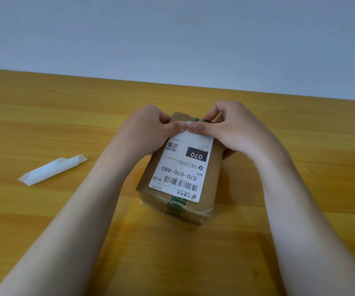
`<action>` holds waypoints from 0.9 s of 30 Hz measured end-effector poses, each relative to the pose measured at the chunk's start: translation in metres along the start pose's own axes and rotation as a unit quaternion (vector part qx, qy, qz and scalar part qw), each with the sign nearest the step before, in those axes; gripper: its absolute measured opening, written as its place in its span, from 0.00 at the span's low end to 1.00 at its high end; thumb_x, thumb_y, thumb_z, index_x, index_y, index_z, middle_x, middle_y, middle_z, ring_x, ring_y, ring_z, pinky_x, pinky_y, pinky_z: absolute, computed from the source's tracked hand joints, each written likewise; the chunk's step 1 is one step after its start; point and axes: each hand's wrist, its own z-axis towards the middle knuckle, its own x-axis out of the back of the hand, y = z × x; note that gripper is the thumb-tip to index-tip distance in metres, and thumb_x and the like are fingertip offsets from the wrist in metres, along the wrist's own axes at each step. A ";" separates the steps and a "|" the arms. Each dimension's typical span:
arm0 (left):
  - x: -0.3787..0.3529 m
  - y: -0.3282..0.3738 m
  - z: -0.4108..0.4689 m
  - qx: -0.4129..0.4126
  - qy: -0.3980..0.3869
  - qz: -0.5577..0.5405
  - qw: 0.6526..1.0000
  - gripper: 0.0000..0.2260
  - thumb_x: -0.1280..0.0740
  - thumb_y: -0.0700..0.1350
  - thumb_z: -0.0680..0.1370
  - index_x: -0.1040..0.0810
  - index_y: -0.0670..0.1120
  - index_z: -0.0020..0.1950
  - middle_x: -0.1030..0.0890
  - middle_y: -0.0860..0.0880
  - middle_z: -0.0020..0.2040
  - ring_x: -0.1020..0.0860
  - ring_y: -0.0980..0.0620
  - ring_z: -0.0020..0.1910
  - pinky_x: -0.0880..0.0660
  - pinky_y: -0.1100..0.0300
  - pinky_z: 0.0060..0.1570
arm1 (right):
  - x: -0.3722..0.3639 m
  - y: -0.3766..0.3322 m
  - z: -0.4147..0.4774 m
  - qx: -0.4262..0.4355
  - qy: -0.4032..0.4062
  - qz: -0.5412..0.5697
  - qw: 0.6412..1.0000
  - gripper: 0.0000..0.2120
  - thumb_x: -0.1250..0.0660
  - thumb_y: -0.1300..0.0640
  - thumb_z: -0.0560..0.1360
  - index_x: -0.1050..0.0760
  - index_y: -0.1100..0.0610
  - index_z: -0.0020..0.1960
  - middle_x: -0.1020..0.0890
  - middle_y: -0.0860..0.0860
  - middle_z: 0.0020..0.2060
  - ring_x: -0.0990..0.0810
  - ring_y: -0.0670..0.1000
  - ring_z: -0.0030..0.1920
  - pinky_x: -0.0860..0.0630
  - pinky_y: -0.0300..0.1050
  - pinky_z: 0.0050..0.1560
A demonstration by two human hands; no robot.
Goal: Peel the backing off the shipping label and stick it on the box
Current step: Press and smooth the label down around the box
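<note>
A brown cardboard box (pixel 209 184) wrapped in clear tape with a green strip sits on the wooden table, centre of view. A white shipping label (pixel 183 165) with barcode, QR code and "070" lies flat on its top face. My left hand (pixel 144 129) grips the box's far left side, thumb pressing the label's far edge. My right hand (pixel 232 127) holds the far right side, its thumb touching the left thumb on the same edge. The curled white backing paper (pixel 51 170) lies on the table to the left, apart from the box.
The yellow-brown wooden table (pixel 300 146) stretches in all directions around the box; its far edge meets a plain grey-blue wall (pixel 172 39). My forearms reach in from the bottom corners.
</note>
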 end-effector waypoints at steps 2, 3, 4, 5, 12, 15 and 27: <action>0.001 0.000 0.000 -0.007 -0.004 -0.004 1.000 0.17 0.33 0.59 0.81 0.13 0.49 0.46 0.12 0.50 0.40 0.14 0.46 0.40 0.20 0.52 0.39 | 0.001 -0.001 0.000 0.001 0.002 -0.003 1.000 0.22 0.21 0.34 0.68 0.21 0.48 0.50 0.14 0.47 0.45 0.12 0.50 0.44 0.12 0.59 0.37; 0.002 0.001 -0.001 -0.008 -0.010 -0.009 1.000 0.17 0.33 0.59 0.81 0.13 0.48 0.47 0.12 0.50 0.40 0.14 0.47 0.41 0.20 0.53 0.39 | 0.002 -0.002 0.000 -0.001 0.000 -0.002 1.000 0.21 0.23 0.33 0.70 0.20 0.47 0.51 0.14 0.46 0.46 0.12 0.49 0.45 0.12 0.58 0.40; 0.005 0.000 -0.001 -0.007 -0.021 -0.015 1.000 0.16 0.33 0.59 0.81 0.13 0.49 0.48 0.12 0.51 0.42 0.14 0.49 0.43 0.18 0.53 0.41 | 0.003 -0.003 -0.001 -0.004 -0.006 0.001 1.000 0.21 0.24 0.32 0.71 0.20 0.46 0.53 0.14 0.45 0.47 0.12 0.49 0.46 0.12 0.57 0.42; 0.009 0.000 -0.002 -0.004 -0.038 -0.019 0.999 0.16 0.33 0.60 0.81 0.13 0.50 0.51 0.11 0.52 0.44 0.14 0.50 0.46 0.16 0.51 0.45 | 0.005 -0.005 -0.002 -0.005 -0.014 0.004 1.000 0.21 0.25 0.32 0.72 0.20 0.45 0.56 0.14 0.45 0.49 0.13 0.48 0.48 0.12 0.55 0.44; 0.018 0.005 -0.014 -0.006 -0.144 -0.004 0.990 0.23 0.23 0.65 0.70 0.18 0.58 0.62 0.12 0.57 0.52 0.14 0.50 0.53 0.18 0.40 0.58 | 0.015 -0.009 -0.007 0.074 -0.078 -0.012 0.994 0.40 0.22 0.32 0.64 0.24 0.40 0.74 0.21 0.38 0.67 0.23 0.39 0.65 0.28 0.34 0.54; 0.013 0.007 -0.015 -0.007 -0.154 -0.002 0.988 0.24 0.20 0.64 0.66 0.19 0.59 0.58 0.12 0.55 0.51 0.13 0.47 0.52 0.18 0.37 0.57 | 0.016 -0.008 -0.008 0.089 -0.137 -0.035 0.986 0.51 0.21 0.32 0.57 0.29 0.41 0.79 0.23 0.37 0.69 0.23 0.38 0.66 0.27 0.36 0.64; 0.011 0.004 -0.010 0.023 -0.128 -0.050 0.990 0.12 0.22 0.52 0.74 0.15 0.50 0.54 0.11 0.52 0.43 0.12 0.53 0.42 0.13 0.46 0.42 | 0.008 -0.005 -0.002 0.087 -0.129 -0.069 0.985 0.54 0.18 0.33 0.55 0.31 0.40 0.78 0.24 0.40 0.70 0.23 0.43 0.66 0.26 0.40 0.61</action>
